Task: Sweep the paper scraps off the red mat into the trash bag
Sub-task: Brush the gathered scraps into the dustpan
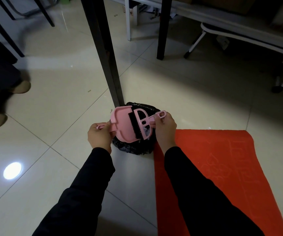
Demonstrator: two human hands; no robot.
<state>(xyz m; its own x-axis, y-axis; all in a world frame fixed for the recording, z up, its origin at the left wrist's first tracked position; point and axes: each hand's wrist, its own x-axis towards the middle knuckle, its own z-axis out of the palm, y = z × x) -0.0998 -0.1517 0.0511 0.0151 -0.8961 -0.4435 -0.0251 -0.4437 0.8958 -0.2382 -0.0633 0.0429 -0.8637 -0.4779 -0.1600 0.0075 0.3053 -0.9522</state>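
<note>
My left hand (99, 135) grips the handle of a pink dustpan (122, 124), held tilted over the open black trash bag (134, 148). My right hand (164, 129) holds the handle of a pink hand brush (143, 120), whose black bristles lie against the pan's inside. White paper scraps (146, 131) show inside the bag below the brush. The red mat (222, 164) lies on the floor to the right, its left corner touching the bag. No scraps are visible on the part of the mat that my right arm does not cover.
A black table leg (106, 53) stands just behind the bag. A second black leg (162, 31) and a white folding frame (239, 41) are at the back right. Another person's shoes (18, 87) are at the left on the shiny tiled floor.
</note>
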